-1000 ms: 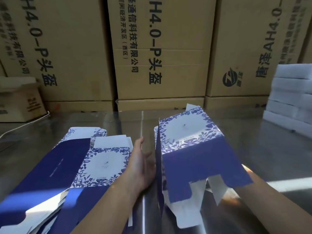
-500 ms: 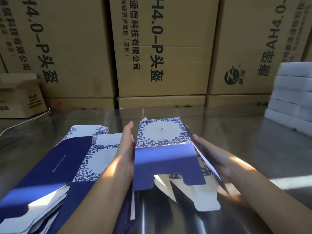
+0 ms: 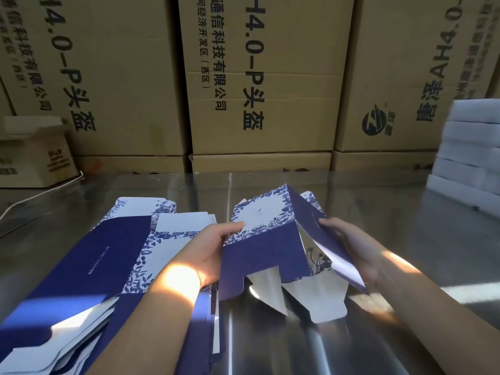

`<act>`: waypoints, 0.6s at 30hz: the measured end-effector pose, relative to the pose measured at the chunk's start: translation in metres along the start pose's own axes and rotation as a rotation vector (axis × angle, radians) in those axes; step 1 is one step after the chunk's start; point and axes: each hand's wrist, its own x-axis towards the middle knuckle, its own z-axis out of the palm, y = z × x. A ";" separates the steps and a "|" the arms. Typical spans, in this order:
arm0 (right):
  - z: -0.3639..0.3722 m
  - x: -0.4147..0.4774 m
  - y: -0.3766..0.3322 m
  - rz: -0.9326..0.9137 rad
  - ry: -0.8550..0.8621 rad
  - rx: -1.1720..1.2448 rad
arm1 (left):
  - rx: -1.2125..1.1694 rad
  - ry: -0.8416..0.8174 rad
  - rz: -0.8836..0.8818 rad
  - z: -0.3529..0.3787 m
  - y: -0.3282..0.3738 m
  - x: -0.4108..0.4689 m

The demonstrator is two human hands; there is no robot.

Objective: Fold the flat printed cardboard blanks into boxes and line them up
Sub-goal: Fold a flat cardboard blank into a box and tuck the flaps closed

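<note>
— Where's the box (image 3: 265,239) at this moment?
— Held between both hands over the middle of the shiny steel bench (image 3: 405,234), just right of the pile of flat blanks (image 3: 108,261). It's opened into a sleeve and tilted. The flowered white panel is on top, and dark blue panels face near and right.
— And the ends?
— The near end isn't closed. White flaps (image 3: 319,301) hang loose toward the person, low by the bench. Whether they touch it I cannot tell.
— How is the left grip (image 3: 211,250) set?
— Clamped on the box's left edge, with the thumb lying across the flowered panel and the fingers out of sight behind the card.
— The right grip (image 3: 349,244)?
— Holding the blue right-hand panel, fingertips on its outer face, thumb hidden by the card.
— The blanks?
— Fanned in a loose pile on the left part of the bench, partly under the left forearm, with blue and flowered faces up.
— Anything else around?
— Big brown cartons (image 3: 265,77) with black print stand like a wall along the far side. A smaller carton (image 3: 35,158) sits far left, with a white cable (image 3: 40,194) running past it. White foam slabs (image 3: 470,147) are stacked at the far right, well apart from the box.
</note>
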 end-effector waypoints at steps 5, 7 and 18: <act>-0.008 0.004 0.000 0.028 0.046 0.008 | 0.068 0.063 0.018 -0.006 -0.001 0.003; -0.010 0.005 0.001 0.026 0.063 0.001 | 0.084 0.092 0.017 -0.007 -0.002 0.003; -0.012 0.003 0.000 0.084 0.151 -0.040 | 0.121 0.197 0.052 -0.009 -0.002 0.001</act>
